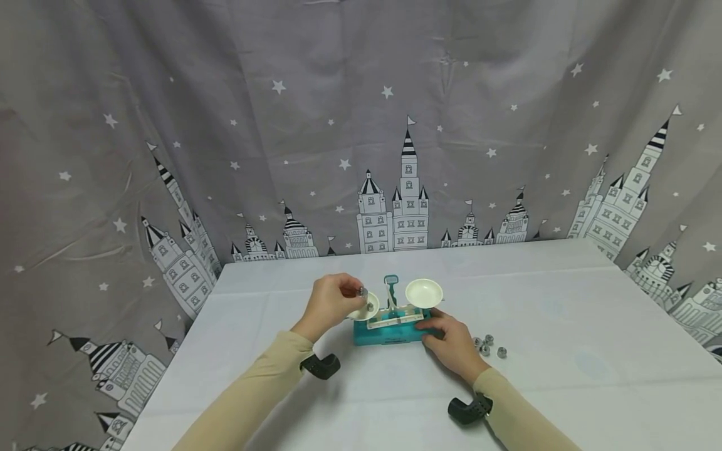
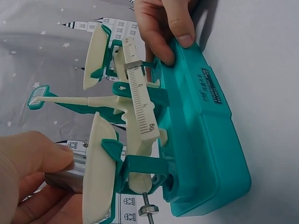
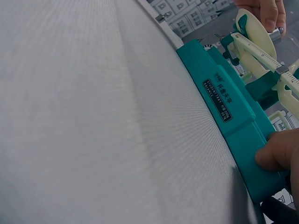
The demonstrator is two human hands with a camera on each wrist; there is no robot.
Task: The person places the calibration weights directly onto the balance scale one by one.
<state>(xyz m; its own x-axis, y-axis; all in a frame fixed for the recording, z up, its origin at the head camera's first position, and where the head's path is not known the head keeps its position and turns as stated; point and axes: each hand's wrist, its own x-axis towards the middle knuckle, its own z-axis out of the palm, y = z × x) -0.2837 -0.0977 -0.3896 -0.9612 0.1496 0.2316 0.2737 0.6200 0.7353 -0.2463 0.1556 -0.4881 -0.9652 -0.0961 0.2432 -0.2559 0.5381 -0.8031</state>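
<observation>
A teal tray balance (image 1: 389,337) with two cream pans stands on the white-covered table. My left hand (image 1: 329,304) pinches a cylindrical metal weight (image 2: 70,175) between thumb and fingers at the left pan (image 2: 99,172). In the head view another small metal weight (image 1: 370,307) sits in that pan. Whether the held weight touches the pan, I cannot tell. The right pan (image 1: 424,293) stands higher and has nothing on it. My right hand (image 1: 454,344) grips the right end of the teal base, with its thumb (image 3: 275,151) on the front side.
Several metal weights (image 1: 486,347) stand on the table just right of my right hand. A grey curtain (image 1: 316,125) with printed castles and stars hangs behind the table's far edge. Each wrist wears a black camera mount (image 1: 320,366).
</observation>
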